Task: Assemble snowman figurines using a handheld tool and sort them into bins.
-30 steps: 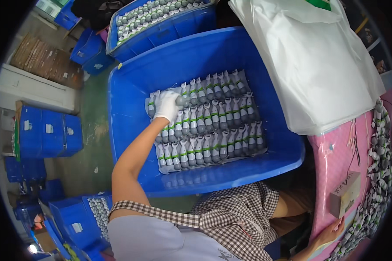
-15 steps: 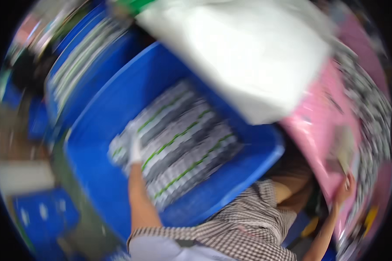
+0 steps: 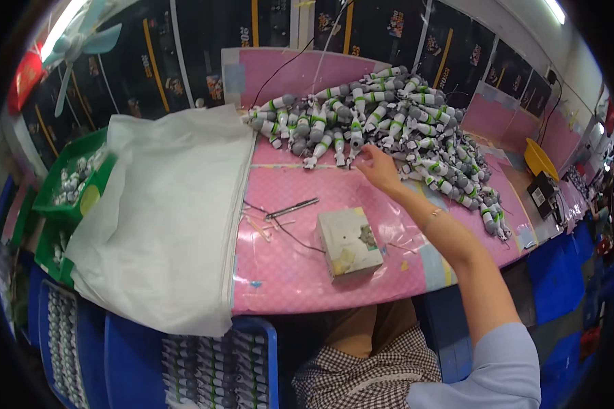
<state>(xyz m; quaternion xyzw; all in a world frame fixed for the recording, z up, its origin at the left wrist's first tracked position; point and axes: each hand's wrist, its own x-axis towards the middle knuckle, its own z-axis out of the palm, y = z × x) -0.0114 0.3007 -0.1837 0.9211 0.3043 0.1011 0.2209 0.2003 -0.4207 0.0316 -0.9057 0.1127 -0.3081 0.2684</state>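
Note:
My right hand [image 3: 375, 168] reaches across the table to the near edge of a large heap of small white-and-grey pieces with green bands [image 3: 396, 123]. Its fingers are bent in a pinch at the white lower end of one green-banded piece [image 3: 355, 140], which still lies against the heap. At the lower edge, a white patch [image 3: 179, 403] over the blue bin looks like part of my gloved left hand. Its fingers are cut off from view. Rows of the same kind of pieces [image 3: 211, 368] stand packed in that bin.
On the pink tabletop [image 3: 280, 273] are a grey box [image 3: 351, 244] with a cable and a dark pen-like tool [image 3: 292, 208]. White sheeting [image 3: 164, 204] covers the left side. Green crates [image 3: 75, 177] stand beyond it; a yellow basin [image 3: 541, 160] is at the right.
The view has swung up from the blue bin to the table. My right hand has moved from the table's near side to the heap. The left hand was in the bin on the packed pieces.

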